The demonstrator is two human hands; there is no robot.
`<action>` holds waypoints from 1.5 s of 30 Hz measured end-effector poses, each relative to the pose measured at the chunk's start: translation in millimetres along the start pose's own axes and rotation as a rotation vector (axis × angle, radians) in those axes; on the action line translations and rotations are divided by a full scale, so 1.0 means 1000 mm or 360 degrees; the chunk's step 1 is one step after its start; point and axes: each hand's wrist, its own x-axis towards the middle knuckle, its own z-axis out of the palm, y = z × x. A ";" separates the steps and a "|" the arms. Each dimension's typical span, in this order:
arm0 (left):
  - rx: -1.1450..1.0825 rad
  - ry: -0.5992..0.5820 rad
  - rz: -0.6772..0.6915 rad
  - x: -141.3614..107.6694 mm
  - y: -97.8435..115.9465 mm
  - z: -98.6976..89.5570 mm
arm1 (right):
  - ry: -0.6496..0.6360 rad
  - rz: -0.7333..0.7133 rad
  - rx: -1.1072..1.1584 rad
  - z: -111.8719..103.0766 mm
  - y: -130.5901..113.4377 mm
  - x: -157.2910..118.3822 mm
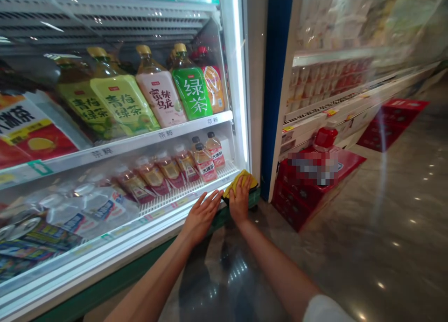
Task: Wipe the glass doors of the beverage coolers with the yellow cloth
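A yellow cloth with a dark edge (229, 187) lies against the lower right corner of the lit drinks cooler's frame (157, 228). My right hand (240, 198) presses on the cloth, its fingers spread over it. Just to the left, my left hand (203, 212) rests on the cooler's bottom ledge, fingers stretched out, with the fingertips beside the cloth's left edge. Nothing shows in my left hand. Small bottles with dark caps (206, 165) stand on the bottom shelf behind the ledge.
Large tea bottles (192, 91) fill the shelf above. Water bottles (70, 217) and cans (31, 228) are at the lower left. Right of a blue panel (276, 88), red cartons (301, 200) stand on the shiny floor (385, 247), with a red container (326, 136) on top.
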 end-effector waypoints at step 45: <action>0.0062 -0.0069 -0.0255 -0.057 0.011 0.000 | 0.0034 -0.0140 -0.0137 -0.025 0.017 0.024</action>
